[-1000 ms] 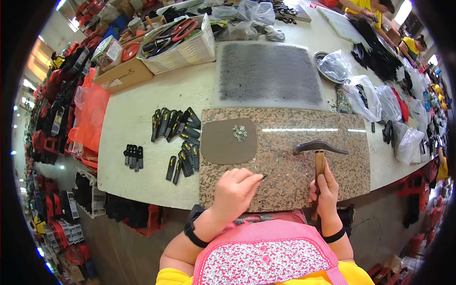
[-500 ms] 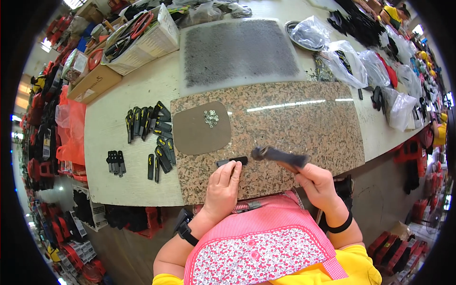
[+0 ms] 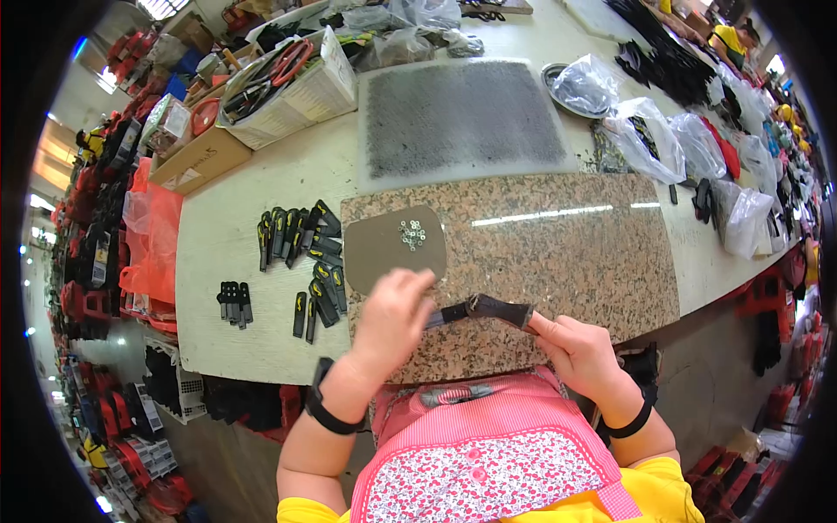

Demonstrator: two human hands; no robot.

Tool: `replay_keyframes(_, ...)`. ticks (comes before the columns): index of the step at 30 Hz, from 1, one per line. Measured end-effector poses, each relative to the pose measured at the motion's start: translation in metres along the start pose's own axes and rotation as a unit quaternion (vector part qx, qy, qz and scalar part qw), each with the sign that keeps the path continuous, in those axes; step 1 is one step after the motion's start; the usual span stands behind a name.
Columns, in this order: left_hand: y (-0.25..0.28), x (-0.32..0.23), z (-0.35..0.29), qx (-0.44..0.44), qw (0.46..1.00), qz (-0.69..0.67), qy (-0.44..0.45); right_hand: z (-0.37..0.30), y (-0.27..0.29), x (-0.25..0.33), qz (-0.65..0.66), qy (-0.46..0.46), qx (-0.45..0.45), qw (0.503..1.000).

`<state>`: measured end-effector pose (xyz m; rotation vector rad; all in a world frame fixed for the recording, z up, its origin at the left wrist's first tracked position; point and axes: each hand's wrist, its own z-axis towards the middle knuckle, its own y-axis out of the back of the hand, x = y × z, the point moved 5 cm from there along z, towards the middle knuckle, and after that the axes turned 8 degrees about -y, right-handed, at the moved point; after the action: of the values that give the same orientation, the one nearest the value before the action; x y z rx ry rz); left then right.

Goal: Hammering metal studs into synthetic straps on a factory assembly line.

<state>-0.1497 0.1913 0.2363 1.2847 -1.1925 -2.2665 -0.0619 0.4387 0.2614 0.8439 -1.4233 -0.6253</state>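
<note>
My right hand (image 3: 575, 353) is closed around the handle of a hammer (image 3: 506, 311), its grip wrapped in something dark. The hammer's head rests on or just above a small black and grey strap piece (image 3: 449, 315) lying on a speckled stone slab (image 3: 558, 253). My left hand (image 3: 390, 318) is raised over the slab's left part, beside the strap piece and the near edge of a brown mat (image 3: 370, 248). Its fingers are loosely bent and apart, somewhat blurred, with nothing visible in them. Several small silvery rings (image 3: 411, 234), like nuts or washers, lie on the mat.
Left of the slab lie several black pieces with yellow marks (image 3: 296, 231) and a small group of black pieces (image 3: 234, 301). Behind stand a tool-filled white box (image 3: 301, 91) and a cardboard box (image 3: 205, 161). A dark-stained translucent board (image 3: 462, 118) lies beyond the slab; plastic bags (image 3: 645, 144) are at right.
My left hand has let go of the strap piece and risen up and left toward the mat. The hammer has come down onto or close to the piece. The whole view has shifted slightly.
</note>
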Motion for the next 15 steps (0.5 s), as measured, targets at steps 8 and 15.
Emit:
replay_keyframes(8, 0.011, 0.082, 0.048, -0.054, 0.992, 0.113, 0.024, -0.001, -0.002, 0.000, 0.019, 0.006, -0.015, 1.000)
replay_keyframes(15, -0.004, 0.073, 0.055, 0.003, 0.974, 0.227, -0.023, -0.003, -0.002, -0.002, 0.019, 0.005, -0.012, 1.000)
